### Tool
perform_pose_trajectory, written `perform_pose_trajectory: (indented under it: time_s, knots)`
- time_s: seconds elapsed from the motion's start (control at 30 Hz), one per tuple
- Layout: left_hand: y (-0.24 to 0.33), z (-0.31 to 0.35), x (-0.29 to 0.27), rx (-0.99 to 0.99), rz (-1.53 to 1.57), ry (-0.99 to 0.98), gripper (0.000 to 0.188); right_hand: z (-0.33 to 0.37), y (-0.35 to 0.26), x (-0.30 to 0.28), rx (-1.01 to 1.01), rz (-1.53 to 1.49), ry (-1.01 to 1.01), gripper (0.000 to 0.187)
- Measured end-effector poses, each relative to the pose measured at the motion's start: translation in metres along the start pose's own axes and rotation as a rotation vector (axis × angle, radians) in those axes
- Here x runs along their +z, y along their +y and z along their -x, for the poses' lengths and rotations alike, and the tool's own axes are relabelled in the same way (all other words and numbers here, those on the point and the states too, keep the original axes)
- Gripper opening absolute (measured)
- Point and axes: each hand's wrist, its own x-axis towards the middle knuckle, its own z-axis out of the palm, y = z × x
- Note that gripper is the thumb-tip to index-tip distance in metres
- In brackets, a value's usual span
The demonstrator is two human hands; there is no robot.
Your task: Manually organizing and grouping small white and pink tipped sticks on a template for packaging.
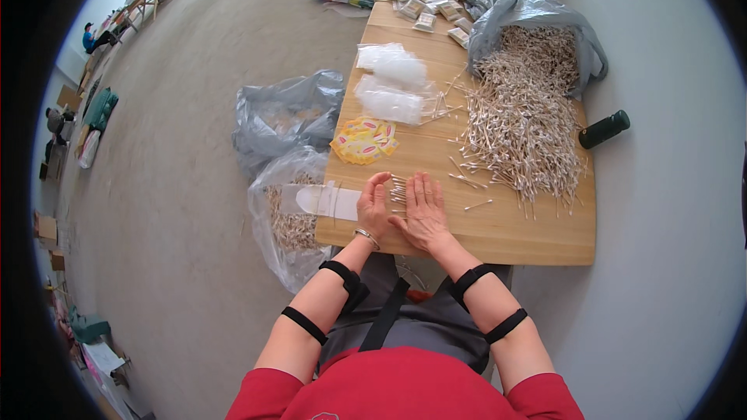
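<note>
A small row of cotton swabs (398, 190) lies on the wooden table (521, 245) between my hands. My left hand (374, 206) stands on its edge along the row's left side, fingers together and stretched out. On the other side, my right hand (424, 208) rests with its fingers straight and the palm turned down, near the swabs. Its thumb reaches toward my left hand. Left of my left wrist, a white strip with a rounded end (315, 201) sticks out past the table's left edge, with thin bands around it. A few loose swabs (467, 180) lie to the right.
A large heap of swabs (525, 117) spills from a grey plastic bag (595, 50). Clear packets (393, 93), yellow cards (364, 141) and small filled packs (424, 22) lie farther back. A dark green bottle (604, 130) is by the right edge. Plastic bags (288, 120) stand left.
</note>
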Motion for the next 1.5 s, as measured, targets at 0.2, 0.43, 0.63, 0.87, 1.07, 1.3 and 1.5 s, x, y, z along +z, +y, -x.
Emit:
perform_pose_trajectory:
  time_s: [0.2,0.43,0.63,0.87,1.07,1.3,1.5]
  knots:
    - [-0.004,-0.003,-0.002,0.012,0.121,0.080,0.032,-0.008,-0.002,-0.004,-0.082,-0.140,0.115,0.062]
    - [0.002,-0.014,0.000,-0.041,0.189,0.044,0.035,-0.003,0.018,0.010,0.020,-0.695,0.360,0.048]
    - [0.003,0.003,0.016,-0.057,0.166,-0.039,0.041,-0.006,0.010,0.012,0.272,-1.156,0.504,0.043]
    - [0.007,0.005,0.021,-0.065,0.116,-0.111,0.047,-0.013,0.006,0.012,0.247,-1.170,0.520,0.044]
    - [-0.004,0.006,0.008,-0.124,0.318,-0.071,0.051,0.011,0.002,-0.019,-0.056,-0.327,0.282,0.073]
    - [0.003,-0.004,0.009,-0.148,0.284,-0.106,0.053,0.012,0.016,0.003,-0.031,-0.131,0.179,0.089]
    - [0.000,0.000,0.007,-0.122,0.254,-0.115,0.052,0.019,-0.001,0.007,-0.057,-0.018,0.016,0.090]
